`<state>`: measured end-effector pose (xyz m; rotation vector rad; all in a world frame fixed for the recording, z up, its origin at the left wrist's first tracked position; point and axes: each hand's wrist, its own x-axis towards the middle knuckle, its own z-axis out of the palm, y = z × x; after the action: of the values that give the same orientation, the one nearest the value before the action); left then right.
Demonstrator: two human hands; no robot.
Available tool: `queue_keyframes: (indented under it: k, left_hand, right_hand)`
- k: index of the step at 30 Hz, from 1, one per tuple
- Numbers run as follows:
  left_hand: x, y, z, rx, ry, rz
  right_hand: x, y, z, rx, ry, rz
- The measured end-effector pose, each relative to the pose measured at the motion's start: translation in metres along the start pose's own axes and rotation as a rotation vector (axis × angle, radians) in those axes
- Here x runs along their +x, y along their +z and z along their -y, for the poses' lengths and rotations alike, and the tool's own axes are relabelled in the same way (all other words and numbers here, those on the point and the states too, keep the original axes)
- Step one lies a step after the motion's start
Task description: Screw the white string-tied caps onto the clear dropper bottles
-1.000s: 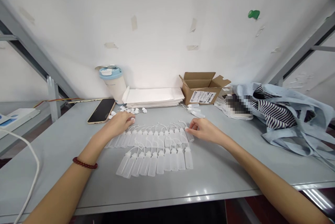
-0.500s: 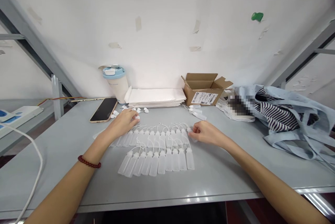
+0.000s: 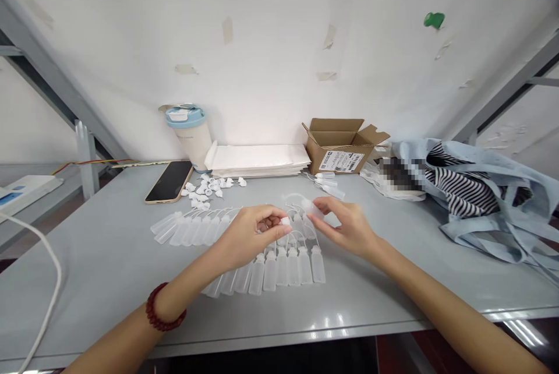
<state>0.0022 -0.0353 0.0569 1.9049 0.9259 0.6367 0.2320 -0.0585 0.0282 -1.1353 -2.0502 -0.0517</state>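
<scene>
My left hand (image 3: 257,231) pinches a small white cap (image 3: 285,221) between thumb and fingertips, above the rows of bottles. To its right, my right hand (image 3: 345,223) grips a small translucent plastic bottle (image 3: 311,208) with a thin tube curving from its top, tilted toward the left hand. The cap and the held bottle are apart. Two rows of similar bottles lie on the table, a back row (image 3: 187,229) and a front row (image 3: 282,266); my left hand and forearm hide part of both. Loose white caps (image 3: 205,189) are piled behind the back row's left end.
A phone (image 3: 170,182), a lidded cup (image 3: 192,135) and a stack of white envelopes (image 3: 262,159) stand along the back of the grey table (image 3: 371,298). Several bottles (image 3: 331,189) lie before an opened cardboard box (image 3: 336,150). A cloth bag (image 3: 493,187) is at right, a white cable (image 3: 55,269) at left.
My left hand has come right and nearer from the cap pile, now with a white cap in it. My right hand has lifted a bottle from the back row's right end.
</scene>
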Motion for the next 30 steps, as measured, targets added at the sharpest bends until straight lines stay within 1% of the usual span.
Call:
queue_keyframes:
  k: [2, 6, 9, 14, 17, 21, 23, 26, 30]
  left_hand:
    - [0.0, 0.003, 0.001, -0.01, 0.009, -0.053]
    - [0.0, 0.005, 0.0, -0.006, 0.049, -0.118]
    - [0.0, 0.004, 0.0, -0.004, 0.044, -0.104]
    - [-0.002, 0.004, 0.002, 0.012, 0.081, -0.092]
    - [-0.002, 0.004, 0.002, 0.009, 0.088, -0.075]
    - [-0.003, 0.006, -0.001, -0.009, 0.094, -0.031]
    - [-0.004, 0.007, -0.002, -0.013, 0.117, -0.015]
    - [-0.006, 0.01, 0.0, 0.038, 0.181, -0.042]
    - [-0.007, 0.014, 0.006, 0.113, 0.276, -0.13]
  right_hand:
    - [-0.002, 0.001, 0.005, -0.04, -0.111, -0.02]
    - [-0.004, 0.002, 0.018, -0.055, -0.203, 0.0]
    - [-0.003, 0.003, 0.022, -0.063, -0.236, -0.005]
    - [-0.002, 0.003, 0.019, -0.068, -0.265, -0.018]
    - [-0.002, 0.003, 0.018, -0.029, -0.283, -0.006]
    - [-0.003, 0.004, 0.021, 0.071, -0.314, -0.011]
    - [-0.004, 0.004, 0.025, 0.116, -0.315, -0.028]
    - [-0.006, 0.005, 0.028, 0.185, -0.277, -0.021]
    - [-0.006, 0.005, 0.03, 0.269, -0.134, 0.039]
